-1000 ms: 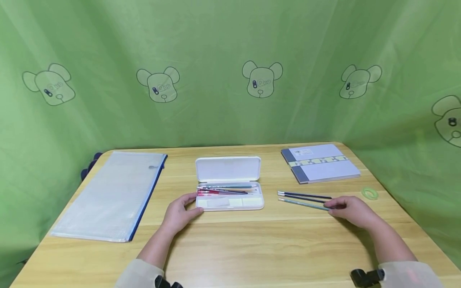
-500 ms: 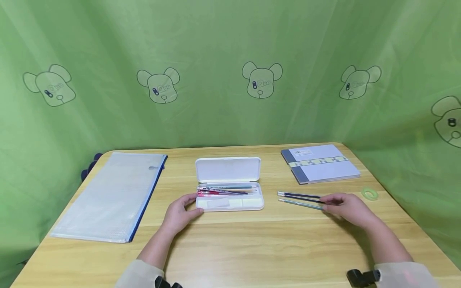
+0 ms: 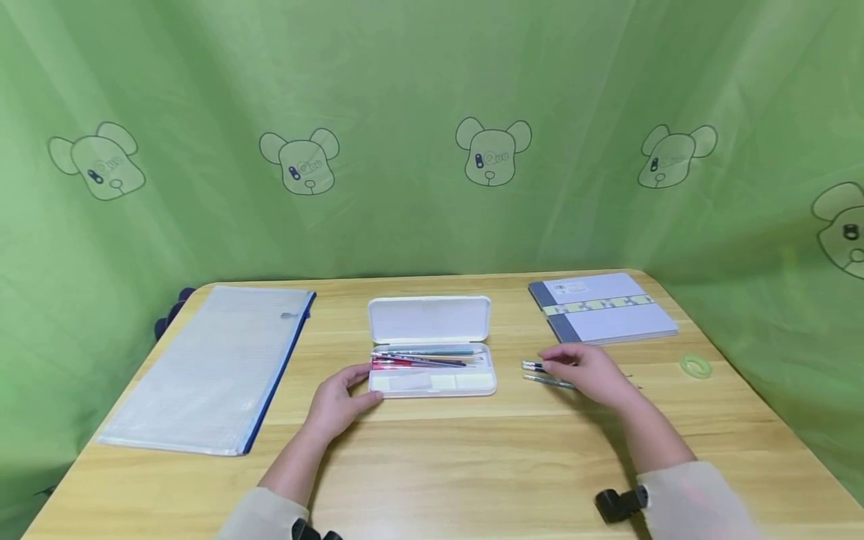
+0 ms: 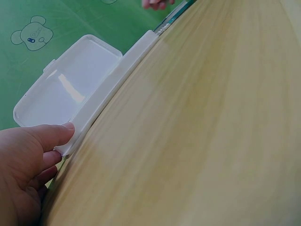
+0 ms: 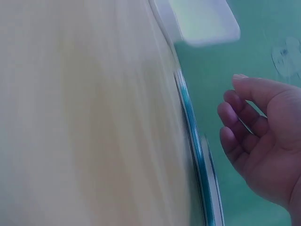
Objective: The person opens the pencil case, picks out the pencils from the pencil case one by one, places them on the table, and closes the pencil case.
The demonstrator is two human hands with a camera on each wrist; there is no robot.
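A white pencil case [image 3: 429,319] lies with its lid raised in the middle of the table, several pencils [image 3: 439,353] inside. My left hand [image 3: 334,403] grips its left end; in the left wrist view the thumb presses the front wall [image 4: 110,89]. To the right, dark pencils [image 3: 532,365] and a teal pencil [image 3: 548,381] lie on the wood, partly hidden beneath my right hand [image 3: 594,375]. The right wrist view has that hand [image 5: 275,136] hovering with loosely bent fingers, apart from the teal pencil [image 5: 189,115] and holding nothing.
A clear zip folder [image 3: 209,367] with a blue edge covers the table's left side. At the back right lies a banded notebook [image 3: 607,316]. A pale green ring [image 3: 695,366] sits near the right edge. A green curtain [image 3: 405,210] hangs behind.
My right hand has moved left along the pencils, from their far ends toward the eraser ends, and risen off them. The left hand stays at the pencil case.
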